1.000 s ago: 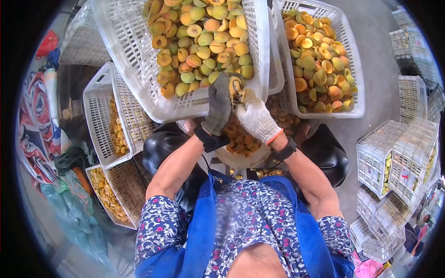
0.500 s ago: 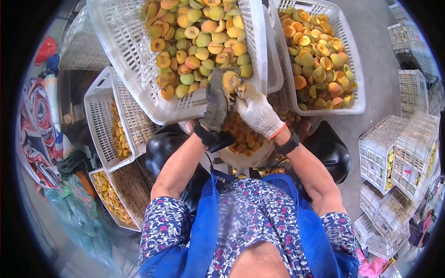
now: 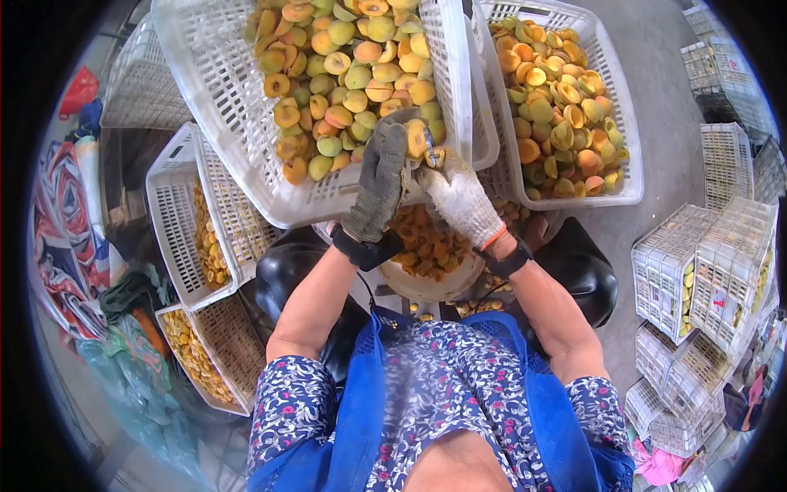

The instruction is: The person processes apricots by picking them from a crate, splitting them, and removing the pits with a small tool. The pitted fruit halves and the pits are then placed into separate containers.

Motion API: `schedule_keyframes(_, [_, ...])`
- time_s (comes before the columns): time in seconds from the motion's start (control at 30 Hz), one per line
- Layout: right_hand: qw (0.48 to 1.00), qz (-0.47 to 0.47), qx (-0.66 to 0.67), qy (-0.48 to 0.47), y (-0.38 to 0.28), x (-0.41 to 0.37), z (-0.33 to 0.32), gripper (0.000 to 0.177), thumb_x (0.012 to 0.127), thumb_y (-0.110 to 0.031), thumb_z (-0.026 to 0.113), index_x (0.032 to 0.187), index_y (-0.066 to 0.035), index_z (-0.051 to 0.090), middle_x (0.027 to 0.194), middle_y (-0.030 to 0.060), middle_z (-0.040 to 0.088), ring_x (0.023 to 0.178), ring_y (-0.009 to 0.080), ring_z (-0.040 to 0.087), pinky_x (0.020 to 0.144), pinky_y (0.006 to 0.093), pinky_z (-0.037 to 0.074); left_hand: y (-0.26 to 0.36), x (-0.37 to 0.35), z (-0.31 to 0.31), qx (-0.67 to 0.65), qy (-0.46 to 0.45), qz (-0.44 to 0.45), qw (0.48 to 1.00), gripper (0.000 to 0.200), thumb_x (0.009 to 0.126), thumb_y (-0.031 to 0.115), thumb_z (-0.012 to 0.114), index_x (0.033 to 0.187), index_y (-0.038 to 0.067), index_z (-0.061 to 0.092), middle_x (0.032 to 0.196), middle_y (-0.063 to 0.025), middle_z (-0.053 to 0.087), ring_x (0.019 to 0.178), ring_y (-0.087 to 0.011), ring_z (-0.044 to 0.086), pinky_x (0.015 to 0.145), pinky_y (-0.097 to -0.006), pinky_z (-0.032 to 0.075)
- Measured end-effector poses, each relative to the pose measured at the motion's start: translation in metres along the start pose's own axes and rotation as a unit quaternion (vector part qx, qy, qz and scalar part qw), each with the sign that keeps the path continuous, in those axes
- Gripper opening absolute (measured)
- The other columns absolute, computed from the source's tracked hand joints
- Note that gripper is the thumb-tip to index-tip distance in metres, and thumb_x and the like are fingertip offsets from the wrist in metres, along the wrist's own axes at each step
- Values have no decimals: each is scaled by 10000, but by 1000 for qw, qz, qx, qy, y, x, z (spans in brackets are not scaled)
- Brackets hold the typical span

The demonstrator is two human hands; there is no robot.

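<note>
My left hand, in a dark grey-green glove, is closed around a yellow peach half whose cut face shows. My right hand, in a whitish knit glove, grips a small metal pitting knife. Its curved blade touches the peach half at its right edge; the handle is mostly hidden in my fingers. Both hands meet over the near rim of a tilted white crate, full of halved peaches. Below them, between my knees, stands a round tub with orange-brown fruit pieces.
Another white crate of peach halves stands at right. Two crates holding yellow pieces lie to my left, near plastic bags. Stacked crates line the far right. A few pieces lie below the tub.
Both hands have shifted slightly, and the peach half has turned, so its cut face and the blade show more plainly. The tub's contents are less covered by my hands.
</note>
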State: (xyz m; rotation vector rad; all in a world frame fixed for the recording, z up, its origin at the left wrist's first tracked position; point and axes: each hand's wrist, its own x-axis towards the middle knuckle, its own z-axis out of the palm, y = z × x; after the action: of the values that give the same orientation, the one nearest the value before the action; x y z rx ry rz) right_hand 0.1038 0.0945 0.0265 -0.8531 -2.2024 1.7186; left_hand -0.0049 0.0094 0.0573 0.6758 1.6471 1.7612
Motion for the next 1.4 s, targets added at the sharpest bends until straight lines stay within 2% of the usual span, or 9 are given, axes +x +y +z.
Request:
schedule_keyframes(0.27, [971,-146,-188,31,13,-7,10,230,889,-175,504,1007,14,559,858,235,600,803,420,555,741,436,457,-1,-1,3,140,21,145,979,357,1018,274,424,1222,-1,525,1130,-73,574,1027,-126,522,921,-273,424])
schedule_keyframes(0.4, [955,-211,-200,59,13,-6,19,35,829,-36,542,839,-23,572,780,168,567,694,330,587,582,412,490,-24,2,0,-33,21,9,999,354,1011,276,444,1217,3,532,1114,-69,577,1014,-127,525,901,-272,431])
schedule_keyframes(0.5, [993,-69,-96,-8,-5,-8,12,266,898,-210,474,1012,22,539,712,185,578,656,336,588,632,415,478,-27,-2,-1,-58,26,-2,998,344,1010,264,445,1213,1,534,1106,-67,578,1008,-133,526,898,-280,434])
schedule_keyframes(0.57, [956,232,132,-122,-34,-5,1,195,856,-163,535,896,21,583,782,213,625,711,323,626,591,390,487,-21,-7,-2,-70,24,-16,997,340,1010,257,443,1211,-2,534,1104,-67,578,1009,-140,526,902,-288,434])
schedule_keyframes(0.7, [951,220,168,-135,-34,0,-11,262,858,-219,520,884,31,593,775,236,638,685,330,630,596,388,486,-16,-1,-14,18,-10,48,999,374,1014,276,435,1248,-3,519,1120,-66,584,1027,-151,527,929,-304,431])
schedule_keyframes(0.77, [999,36,-2,-41,-23,3,-11,217,850,-201,551,877,9,597,739,207,625,634,337,615,574,400,490,-14,5,-17,166,-32,161,972,393,1015,290,434,1262,-5,516,1132,-65,585,1030,-152,529,935,-305,431])
schedule_keyframes(0.8, [919,-315,-226,76,-1,6,-12,176,838,-179,583,922,-25,596,723,171,610,616,333,608,553,411,495,2,6,-14,-4,-42,40,998,410,1015,300,438,1270,-12,512,1141,-62,585,1038,-156,535,936,-302,433])
schedule_keyframes(0.97, [861,-333,-365,123,-14,-2,-17,193,789,-121,654,962,-59,597,779,121,616,615,296,609,528,384,495,27,11,-30,-190,-118,-163,961,432,999,329,468,1258,-11,529,1138,-77,591,1087,-165,551,973,-313,441])
schedule_keyframes(1.4, [908,-336,-164,191,-35,-14,-14,335,760,-24,719,1060,3,572,847,132,646,691,310,654,595,354,523,34,12,-37,-210,-163,-67,962,612,809,214,735,1326,20,472,1340,-113,504,1150,-209,552,980,-316,447])
